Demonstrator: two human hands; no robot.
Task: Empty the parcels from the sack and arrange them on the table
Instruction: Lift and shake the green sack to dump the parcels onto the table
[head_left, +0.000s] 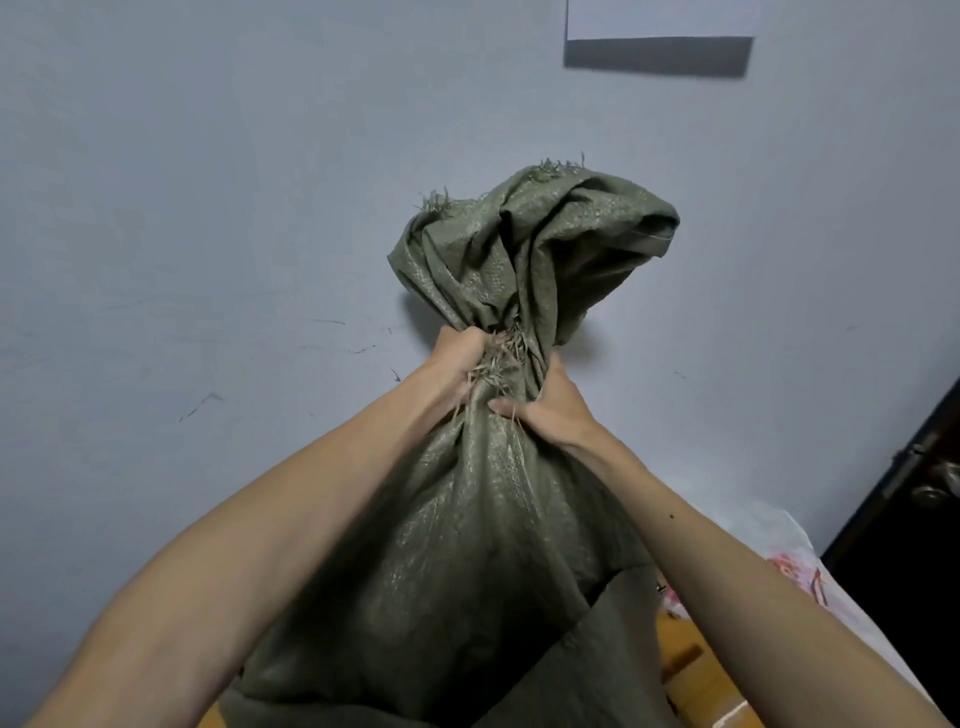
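A dark green woven sack (467, 545) hangs in front of me, raised against a pale wall. Its frayed end is bunched into a neck, and loose cloth flops above the grip. My left hand (457, 364) grips the neck from the left. My right hand (545, 405) grips it from the right, thumb across the cloth. The sack's body widens downward and leaves the frame at the bottom. A brown cardboard parcel (685, 660) shows at the lower right beside the sack. Whatever is inside the sack is hidden.
A white cloth with a pink print (795, 566) lies at the lower right. A dark door with a handle (930, 488) stands at the right edge. A white sheet of paper (660, 18) hangs on the wall (208, 208) above.
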